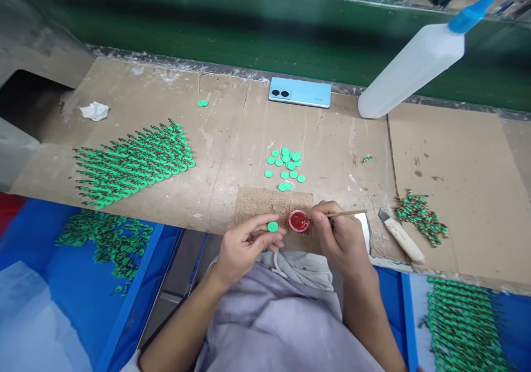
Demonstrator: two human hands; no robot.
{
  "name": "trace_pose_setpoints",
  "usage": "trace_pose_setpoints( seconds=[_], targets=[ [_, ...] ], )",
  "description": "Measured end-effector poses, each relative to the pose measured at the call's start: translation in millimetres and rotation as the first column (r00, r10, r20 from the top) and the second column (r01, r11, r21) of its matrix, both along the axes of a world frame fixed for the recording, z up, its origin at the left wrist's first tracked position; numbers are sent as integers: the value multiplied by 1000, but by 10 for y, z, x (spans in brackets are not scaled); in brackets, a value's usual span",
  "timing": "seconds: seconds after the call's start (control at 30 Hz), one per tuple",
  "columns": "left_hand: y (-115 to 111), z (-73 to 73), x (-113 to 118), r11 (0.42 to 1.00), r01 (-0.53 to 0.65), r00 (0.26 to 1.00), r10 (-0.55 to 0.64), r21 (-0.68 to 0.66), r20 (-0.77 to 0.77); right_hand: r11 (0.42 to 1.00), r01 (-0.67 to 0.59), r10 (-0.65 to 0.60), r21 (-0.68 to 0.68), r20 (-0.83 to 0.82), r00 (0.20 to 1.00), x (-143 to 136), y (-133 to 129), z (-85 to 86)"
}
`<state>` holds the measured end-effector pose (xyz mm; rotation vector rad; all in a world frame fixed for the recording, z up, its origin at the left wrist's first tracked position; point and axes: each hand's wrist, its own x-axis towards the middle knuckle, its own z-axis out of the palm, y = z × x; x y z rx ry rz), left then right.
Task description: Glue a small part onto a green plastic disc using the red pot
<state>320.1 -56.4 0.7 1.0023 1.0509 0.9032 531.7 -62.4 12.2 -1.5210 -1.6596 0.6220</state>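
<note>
My left hand pinches a small green disc, like a button, between thumb and forefinger. Just right of it sits a little round pot of red paste, on a rough brown board at the bench's front edge. Closed around a thin wooden stick, my right hand holds its tip at the pot. Small dark green bits show beside the right fingers, partly hidden. Beyond the board lie several loose green discs.
Rows of green discs with thin stems stand at left. A phone and a white squeeze bottle lie behind. At right are a knife and a heap of small green-brown pieces. Blue trays flank my lap.
</note>
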Motion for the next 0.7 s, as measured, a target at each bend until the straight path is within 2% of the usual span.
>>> trace_pose_setpoints(
  seconds=[0.23,0.4,0.5,0.6,0.7],
  targets=[
    [-13,-25,-13,1000,4,1000,-5,18,23,999,-37,37,4,-29,999,-42,60,93],
    [-19,-35,-12,1000,11,1000,-12,10,20,999,-32,31,-19,-47,998,-38,40,27],
    [-7,-27,-13,1000,8,1000,-8,5,30,1000,-16,17,17,-81,997,-15,-3,-35],
    [5,-4,-14,1000,4,998,-4,-10,56,997,39,-29,61,-159,987,-1,-50,-67],
    [-4,33,-2,1000,3,995,0,-29,96,990,104,-64,98,-350,934,-21,-78,-50]
  ],
)
